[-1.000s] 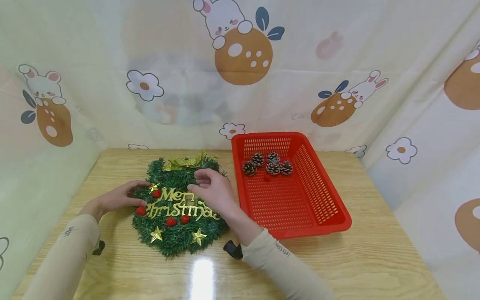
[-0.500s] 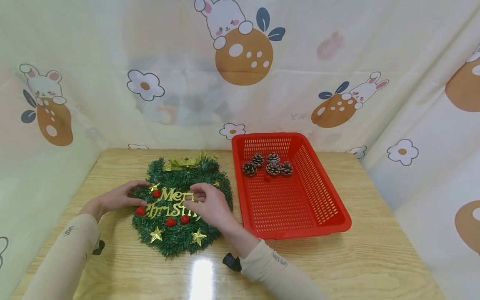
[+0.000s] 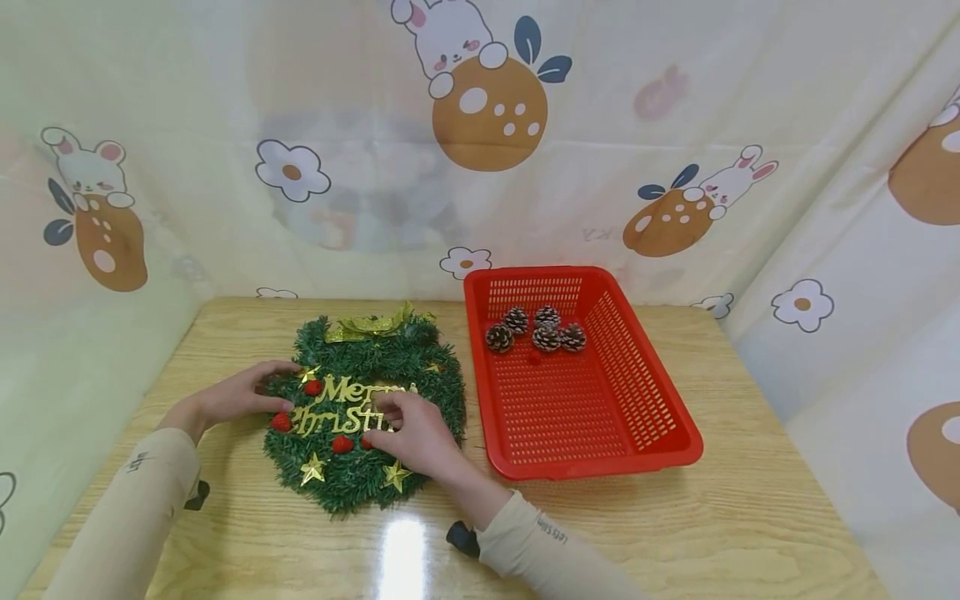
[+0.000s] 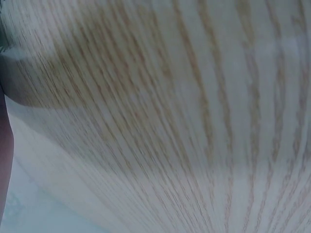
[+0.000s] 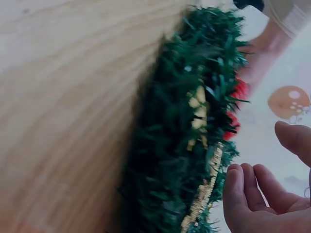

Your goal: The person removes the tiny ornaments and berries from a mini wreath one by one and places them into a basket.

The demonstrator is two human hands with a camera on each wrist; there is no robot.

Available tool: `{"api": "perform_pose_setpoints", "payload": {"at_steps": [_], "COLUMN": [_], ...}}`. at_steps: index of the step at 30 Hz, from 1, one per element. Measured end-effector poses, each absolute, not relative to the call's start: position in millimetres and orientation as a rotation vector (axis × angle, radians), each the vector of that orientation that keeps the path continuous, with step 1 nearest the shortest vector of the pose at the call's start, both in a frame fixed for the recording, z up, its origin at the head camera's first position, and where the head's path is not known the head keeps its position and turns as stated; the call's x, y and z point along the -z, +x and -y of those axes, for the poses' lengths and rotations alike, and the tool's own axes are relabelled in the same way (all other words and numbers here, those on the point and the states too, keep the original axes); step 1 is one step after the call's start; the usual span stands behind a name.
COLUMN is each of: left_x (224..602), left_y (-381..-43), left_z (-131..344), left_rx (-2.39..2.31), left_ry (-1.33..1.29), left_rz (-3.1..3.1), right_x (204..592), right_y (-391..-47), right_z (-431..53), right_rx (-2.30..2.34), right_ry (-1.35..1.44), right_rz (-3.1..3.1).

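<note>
A green tinsel wreath (image 3: 360, 362) lies flat on the table, with a gold bow (image 3: 367, 327) at its far edge. Gold "Merry Christmas" lettering (image 3: 337, 417) crosses its middle. Gold stars (image 3: 312, 469) and red berries (image 3: 342, 444) dot the greenery. My left hand (image 3: 240, 394) rests at the wreath's left edge, fingers and thumb spread near a star and a berry. Over the lower right of the lettering is my right hand (image 3: 416, 435), hiding part of it and one berry. In the right wrist view its fingers (image 5: 233, 187) bend loosely, thumb apart, nothing between them.
Right of the wreath stands a red plastic basket (image 3: 592, 462). Several pinecones (image 3: 498, 338) and a small red ball (image 3: 535, 357) lie toward its far end. A patterned curtain (image 3: 360, 225) borders the wooden table (image 3: 712, 500).
My right hand has moved toward me, from the upper right of the wreath down to the lower lettering and a berry. The left hand, wreath and basket have stayed put.
</note>
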State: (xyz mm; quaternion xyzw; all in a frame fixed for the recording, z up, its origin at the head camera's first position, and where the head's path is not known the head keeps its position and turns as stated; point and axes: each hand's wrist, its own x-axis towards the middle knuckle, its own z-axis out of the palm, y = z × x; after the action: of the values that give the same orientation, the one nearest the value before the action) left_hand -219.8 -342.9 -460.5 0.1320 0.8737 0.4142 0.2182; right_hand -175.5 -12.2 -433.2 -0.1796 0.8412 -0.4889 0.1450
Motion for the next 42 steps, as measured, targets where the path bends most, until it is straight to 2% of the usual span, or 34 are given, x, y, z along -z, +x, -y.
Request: {"api": "perform_pose_setpoints", "payload": {"at_steps": [42], "left_x": [466], "left_y": [-222], "left_z": [344], "left_rx": [-1.169], "left_ry": [0.37], "left_rz": [-2.416], "right_x": [455], "right_y": [-172], "right_z": [20], "right_rx": [1.132], "right_ry": [-0.827], "right_rz": [-2.679]}}
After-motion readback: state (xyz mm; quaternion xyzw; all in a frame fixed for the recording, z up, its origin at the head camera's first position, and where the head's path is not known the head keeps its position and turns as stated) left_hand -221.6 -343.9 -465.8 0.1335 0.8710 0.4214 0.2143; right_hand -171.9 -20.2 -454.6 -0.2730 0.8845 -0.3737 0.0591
